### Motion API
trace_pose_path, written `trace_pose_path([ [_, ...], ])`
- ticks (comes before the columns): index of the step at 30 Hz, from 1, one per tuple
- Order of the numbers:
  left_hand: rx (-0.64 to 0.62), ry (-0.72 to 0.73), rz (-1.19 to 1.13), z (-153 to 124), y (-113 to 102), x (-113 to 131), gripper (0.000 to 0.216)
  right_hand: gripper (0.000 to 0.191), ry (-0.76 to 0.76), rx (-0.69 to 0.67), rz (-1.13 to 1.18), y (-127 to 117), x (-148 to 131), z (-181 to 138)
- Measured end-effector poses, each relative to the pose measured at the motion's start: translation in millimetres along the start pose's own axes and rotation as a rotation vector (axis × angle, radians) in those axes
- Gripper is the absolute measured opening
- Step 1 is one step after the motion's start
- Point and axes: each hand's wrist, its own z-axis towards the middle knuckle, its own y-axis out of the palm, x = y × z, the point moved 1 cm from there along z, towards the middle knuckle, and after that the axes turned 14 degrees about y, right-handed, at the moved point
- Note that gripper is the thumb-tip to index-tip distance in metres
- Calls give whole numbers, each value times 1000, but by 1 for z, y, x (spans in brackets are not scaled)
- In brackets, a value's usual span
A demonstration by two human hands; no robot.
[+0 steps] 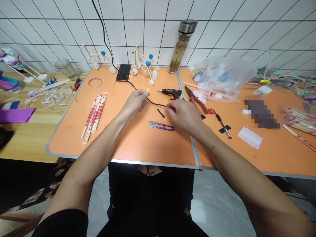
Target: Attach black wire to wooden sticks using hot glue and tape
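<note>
The short white stick [147,90] is up off the counter [138,144], pinched at its lower end between the thumb and fingertips of your left hand [135,101], just above the black cable [138,89]. Your right hand [182,115] hovers low over the counter between the glue gun [172,93] and the purple snips [161,125]. Its fingers are curled and blurred, so you cannot tell whether they hold anything.

By the look of it, you are at a holding step: one part kept steady while the other hand goes among the tools. Any next move calls for a firm pinch on the stick and a clean reach, since the cable lies right under it.

A strip of black tape [160,113] lies just beside the right hand, and red-handled pliers [198,102] are nearby. Wrapped chopsticks [95,115] lie well to the left.

As for containers, the steel-capped bottle [181,46] by the wall holds brownish-green matter. The clear plastic bag [222,77] holds white, blue and other coloured bits. The glass jar [65,67] on the far left is too small to read.
</note>
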Motion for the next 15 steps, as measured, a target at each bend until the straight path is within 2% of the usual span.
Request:
trace_pose_path([
  [2,0,-9,7,0,1,-1,22,28,-16,-126,-113,6,-8,-15],
  [4,9,-22,19,-1,2,-2,22,28,2,-158,-197,12,-12,-20],
  [10,5,-7,50,-2,2,-4,24,37,13,-130,-272,25,-11,-13],
  [15,-12,-43,60,-3,4,-6,13,37,11,-131,-305,31,-14,-16],
])
